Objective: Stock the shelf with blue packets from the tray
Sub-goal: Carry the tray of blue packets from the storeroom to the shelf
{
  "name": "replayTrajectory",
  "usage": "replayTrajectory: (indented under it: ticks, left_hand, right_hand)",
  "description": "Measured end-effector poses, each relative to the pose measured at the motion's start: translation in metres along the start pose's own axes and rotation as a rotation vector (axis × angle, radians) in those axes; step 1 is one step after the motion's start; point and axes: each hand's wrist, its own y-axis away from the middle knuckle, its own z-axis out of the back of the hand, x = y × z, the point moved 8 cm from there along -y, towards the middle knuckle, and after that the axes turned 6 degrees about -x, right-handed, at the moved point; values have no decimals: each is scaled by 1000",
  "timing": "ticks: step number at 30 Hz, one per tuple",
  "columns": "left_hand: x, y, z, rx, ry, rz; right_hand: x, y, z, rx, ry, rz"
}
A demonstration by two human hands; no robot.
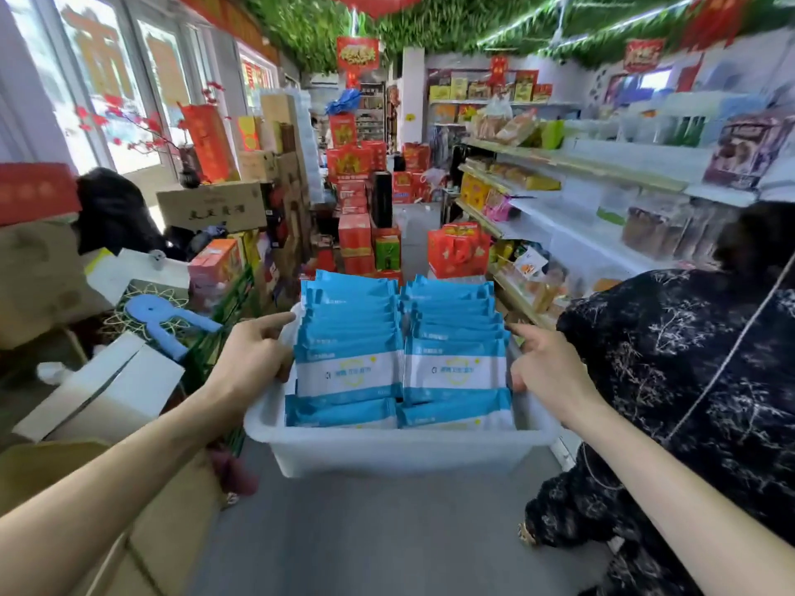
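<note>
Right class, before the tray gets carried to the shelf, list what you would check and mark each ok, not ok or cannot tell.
1. Left hand on the tray side: ok.
2. Right hand on the opposite side: ok.
3. Grip under the rim: cannot tell.
4. Blue packets stand in two rows inside: ok.
5. Floor ahead open: not ok, red boxes crowd it.
6. Way to the shelf: not ok, a person in a dark patterned top stands alongside.

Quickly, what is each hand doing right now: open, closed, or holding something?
Left hand: closed on the left side of the tray, index finger pointing forward.
Right hand: closed on the tray's right side, index finger pointing forward too.
</note>
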Motion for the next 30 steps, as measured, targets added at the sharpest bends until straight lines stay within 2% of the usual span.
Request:
replayTrajectory:
  ticks: [6,13,20,30]
  left_hand:
    - [12,-139,-62,60,5,12]
    - [6,-325,-150,78,36,10]
    - [-11,-515,-228,37,64,-61]
    - [-13,-815,-403,168,168,-141]
  right_hand:
    - [-8,-141,-44,-32,44,1]
    - [-16,-349,-100,21,32,-26]
    - [-5,-552,-138,-29,125,21]
    - [-31,-847,-183,-143,177,69]
